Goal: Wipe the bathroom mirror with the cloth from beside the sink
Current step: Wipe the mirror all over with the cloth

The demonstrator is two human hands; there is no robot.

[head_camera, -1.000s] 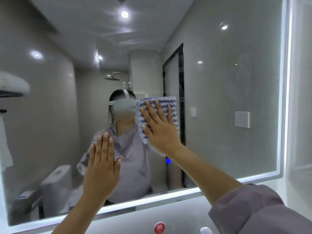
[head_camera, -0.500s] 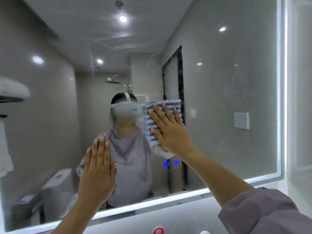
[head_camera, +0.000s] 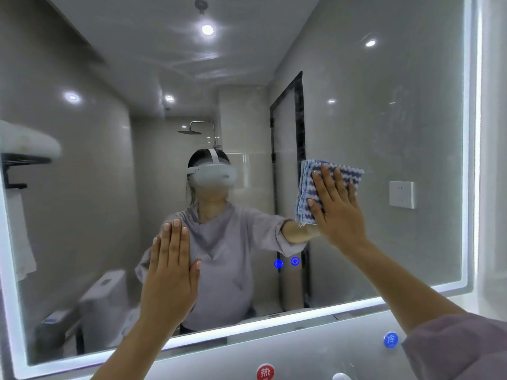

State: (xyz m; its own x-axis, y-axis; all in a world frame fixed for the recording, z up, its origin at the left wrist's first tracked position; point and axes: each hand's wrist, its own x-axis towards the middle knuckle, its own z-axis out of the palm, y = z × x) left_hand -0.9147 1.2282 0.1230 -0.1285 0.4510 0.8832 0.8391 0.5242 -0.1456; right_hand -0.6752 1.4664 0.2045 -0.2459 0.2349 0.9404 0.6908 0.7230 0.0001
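Grey tiles fill the backlit mirror; open-palmed right hand has pushed the blue-striped cloth rightward, left hand flat.

cloth: blue-white wavy stripes | sleeve: mauve | tags: red, blue

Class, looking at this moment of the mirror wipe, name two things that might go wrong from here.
1. The left hand lies flat against the mirror, so it may leave prints.
2. The right hand only presses the cloth with straight fingers; it might slip down.
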